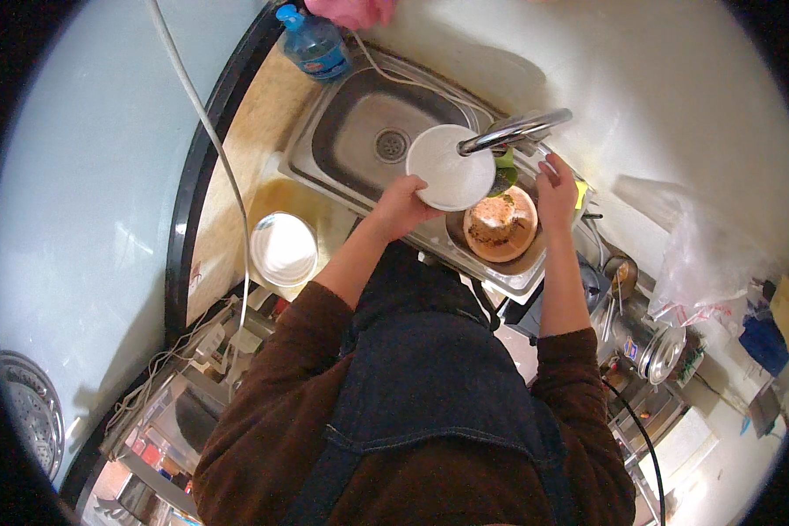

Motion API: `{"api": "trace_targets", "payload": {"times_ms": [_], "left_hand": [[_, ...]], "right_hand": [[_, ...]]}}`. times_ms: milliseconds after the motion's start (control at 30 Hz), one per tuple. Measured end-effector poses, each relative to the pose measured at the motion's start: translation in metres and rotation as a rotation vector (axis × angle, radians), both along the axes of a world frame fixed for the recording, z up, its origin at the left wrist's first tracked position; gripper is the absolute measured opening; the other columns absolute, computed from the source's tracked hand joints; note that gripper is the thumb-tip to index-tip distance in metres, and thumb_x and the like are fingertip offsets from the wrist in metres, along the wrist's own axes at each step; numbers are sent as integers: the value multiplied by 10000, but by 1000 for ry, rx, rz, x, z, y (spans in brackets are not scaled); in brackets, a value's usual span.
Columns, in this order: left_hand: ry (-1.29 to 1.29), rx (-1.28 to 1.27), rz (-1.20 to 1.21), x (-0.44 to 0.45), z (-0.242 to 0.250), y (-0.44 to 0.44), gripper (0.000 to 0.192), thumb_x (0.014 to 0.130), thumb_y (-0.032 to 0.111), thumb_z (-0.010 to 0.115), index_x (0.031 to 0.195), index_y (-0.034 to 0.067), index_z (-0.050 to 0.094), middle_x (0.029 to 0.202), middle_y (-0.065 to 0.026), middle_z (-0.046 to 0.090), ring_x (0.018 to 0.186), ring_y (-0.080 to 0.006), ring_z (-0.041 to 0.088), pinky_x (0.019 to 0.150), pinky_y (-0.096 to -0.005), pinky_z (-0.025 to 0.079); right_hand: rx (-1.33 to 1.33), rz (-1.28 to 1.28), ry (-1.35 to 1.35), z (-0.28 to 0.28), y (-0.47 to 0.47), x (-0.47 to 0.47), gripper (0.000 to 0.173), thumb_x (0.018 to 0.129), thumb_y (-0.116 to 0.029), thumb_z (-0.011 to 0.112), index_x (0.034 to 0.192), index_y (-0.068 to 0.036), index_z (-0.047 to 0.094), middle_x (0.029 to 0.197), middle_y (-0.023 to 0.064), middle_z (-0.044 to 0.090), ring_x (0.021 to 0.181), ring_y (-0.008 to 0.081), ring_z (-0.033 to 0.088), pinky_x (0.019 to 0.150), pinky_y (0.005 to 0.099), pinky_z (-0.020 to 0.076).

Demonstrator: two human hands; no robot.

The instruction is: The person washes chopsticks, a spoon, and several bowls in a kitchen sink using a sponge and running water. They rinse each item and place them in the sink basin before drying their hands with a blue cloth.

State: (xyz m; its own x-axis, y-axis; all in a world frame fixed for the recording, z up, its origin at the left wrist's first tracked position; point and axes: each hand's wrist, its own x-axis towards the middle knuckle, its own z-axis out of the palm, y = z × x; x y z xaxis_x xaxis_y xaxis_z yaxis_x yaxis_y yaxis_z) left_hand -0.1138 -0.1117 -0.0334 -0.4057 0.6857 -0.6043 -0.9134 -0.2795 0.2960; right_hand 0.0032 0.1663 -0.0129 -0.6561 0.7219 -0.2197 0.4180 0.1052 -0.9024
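My left hand (404, 209) grips a white round bowl or plate (450, 172) by its rim, with the spout of a chrome faucet (506, 133) right over it. My right hand (556, 191) is raised at the right side of the faucet, fingers apart, with nothing seen in it. A green item (503, 177), perhaps a scrubbing pad, lies partly hidden behind the dish. An orange-brown bowl (500, 227) with dark residue and whitish foam sits in the small right basin. The large basin of the stainless steel sink (352, 125) shows its drain.
A stack of white dishes (284, 248) stands on the counter at left. A blue pump bottle (315, 46) is at the sink's far left corner, near a pink cloth (355, 10). A white cable hangs at left. Plastic bags (690, 269) and metal pots (657, 352) are at right.
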Motion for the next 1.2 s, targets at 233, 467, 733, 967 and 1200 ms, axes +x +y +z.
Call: {"api": "trace_targets", "payload": {"times_ms": [233,467,733,967,1200], "left_hand": [[197,-157,-6,-35,3,-3,551,950,136,519,1472,47,366,1429,-178,484,1228,-355,597,1013,-540,544],[761,-889,-341,-47,29,-19,751,860,313,761,1496,115,415,1350,-212,516,1012,-379,681,859,-465,579],[1410,-1331,-17,-34,38,-103,822,780,269,828,1467,88,413,1219,-246,543,967,-433,644,837,-479,564],[180,-894,760,53,-59,-256,562,773,360,840,1153,19,605,1135,-255,632,1019,-406,658,826,-448,573],[319,-1431,298,96,-104,-347,521,802,356,829,1071,-28,601,1060,-245,673,983,-393,677,678,-462,578]], "right_hand": [[87,27,-2,-11,4,-10,544,887,28,568,1427,45,507,1407,172,586,1254,262,619,956,341,543],[103,41,11,-18,11,-31,576,879,-11,596,1441,47,484,1387,184,599,1267,287,607,959,364,545],[246,222,-49,-57,49,-48,617,876,-75,714,1437,31,481,1299,149,647,1098,248,659,919,379,554],[79,205,-83,-84,75,-45,556,868,-40,693,1393,40,526,1282,142,662,1071,214,665,922,343,539],[193,-243,-87,-57,22,-36,260,898,-189,662,1043,27,675,895,136,722,789,236,675,745,365,546]]}}
